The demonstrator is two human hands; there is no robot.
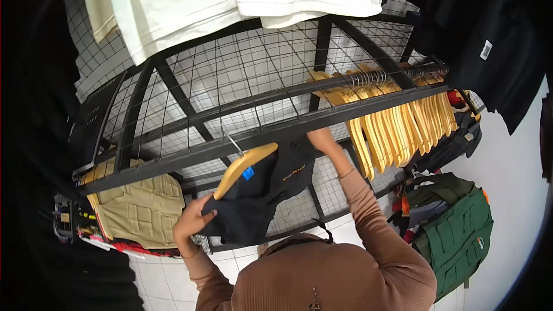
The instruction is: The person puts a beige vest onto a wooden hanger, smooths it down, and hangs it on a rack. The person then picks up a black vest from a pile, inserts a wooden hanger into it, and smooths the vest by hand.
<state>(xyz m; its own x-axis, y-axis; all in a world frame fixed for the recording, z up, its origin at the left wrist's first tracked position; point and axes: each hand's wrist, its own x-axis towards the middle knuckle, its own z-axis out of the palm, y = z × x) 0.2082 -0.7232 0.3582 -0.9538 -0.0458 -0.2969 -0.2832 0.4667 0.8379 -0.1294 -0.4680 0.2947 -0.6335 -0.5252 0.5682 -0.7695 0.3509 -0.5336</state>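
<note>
A black garment (pixel 247 210) with a blue tag and small orange lettering hangs partly on a wooden hanger (pixel 245 167), whose metal hook is at the black rack bar. My left hand (pixel 196 217) grips the garment near the hanger's lower end, fingers bent. Up at the garment's other side, just under the bar, is my right hand (pixel 322 140); its fingers are hidden behind the bar and cloth.
A black metal rack (pixel 259 133) with wire mesh crosses the view. Many wooden hangers (pixel 397 129) hang at right. Beige vests (pixel 141 207) hang left, a green vest (pixel 461 239) lower right. White shirts (pixel 230 0) hang above, dark clothes (pixel 495 40) upper right.
</note>
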